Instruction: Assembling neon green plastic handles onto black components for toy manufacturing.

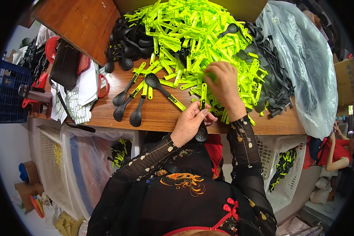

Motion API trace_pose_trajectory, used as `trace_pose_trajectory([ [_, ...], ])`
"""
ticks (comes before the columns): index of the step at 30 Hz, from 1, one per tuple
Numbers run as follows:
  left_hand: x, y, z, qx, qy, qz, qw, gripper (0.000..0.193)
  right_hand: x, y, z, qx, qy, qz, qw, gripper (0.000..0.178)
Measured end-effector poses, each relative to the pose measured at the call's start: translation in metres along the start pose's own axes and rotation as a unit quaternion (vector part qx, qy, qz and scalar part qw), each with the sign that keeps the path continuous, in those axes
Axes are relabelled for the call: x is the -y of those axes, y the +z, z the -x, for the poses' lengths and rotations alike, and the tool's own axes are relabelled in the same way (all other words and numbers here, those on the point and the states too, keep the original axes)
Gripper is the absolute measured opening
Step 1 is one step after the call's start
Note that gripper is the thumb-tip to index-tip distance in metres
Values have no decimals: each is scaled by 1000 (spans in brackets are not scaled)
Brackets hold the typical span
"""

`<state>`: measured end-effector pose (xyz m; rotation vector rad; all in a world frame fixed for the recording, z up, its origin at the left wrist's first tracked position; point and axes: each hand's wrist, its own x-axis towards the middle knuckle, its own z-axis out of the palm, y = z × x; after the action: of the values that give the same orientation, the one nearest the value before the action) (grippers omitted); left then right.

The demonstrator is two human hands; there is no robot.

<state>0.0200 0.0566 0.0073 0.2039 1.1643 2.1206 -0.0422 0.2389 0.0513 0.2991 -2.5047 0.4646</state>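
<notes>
Between the thumb and fingers of my left hand [189,123] is a slotted spoon. Its black perforated head [201,133] points down past the table edge, and a bright green grip piece [203,94] stands at its upper end. My right hand [224,80] is just above and to the right, over the near side of a heap of green handle pieces [185,19]. Its fingers are bent together; what they hold, if anything, is hidden. Left of my hands, several black spoons with green handles, among them one slotted spoon [136,117], lie on the brown table [161,118].
Black spoon heads [139,39] are piled left of the heap, with more black parts [277,78] on its right beside a clear plastic bag [303,51]. Red-handled scissors [103,85] and papers lie left. Below the table stand white crates [53,165]. Another person [334,151] is at far right.
</notes>
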Motion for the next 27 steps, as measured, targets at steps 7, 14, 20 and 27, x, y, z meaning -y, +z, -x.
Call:
trace_pose_trajectory([
  [7,1,-2,0,14,1,-1,1000,18,-10,-20,13,-14,77,-5,997,11],
  [14,0,-2,2,11,4,-5,1000,18,-9,-30,19,-6,168,-144,975,14],
  [20,1,-3,2,6,15,0,1000,17,-7,-30,22,1,210,-249,946,18],
  [27,0,-2,2,7,9,12,1000,16,-10,-38,23,-33,172,-144,974,12],
])
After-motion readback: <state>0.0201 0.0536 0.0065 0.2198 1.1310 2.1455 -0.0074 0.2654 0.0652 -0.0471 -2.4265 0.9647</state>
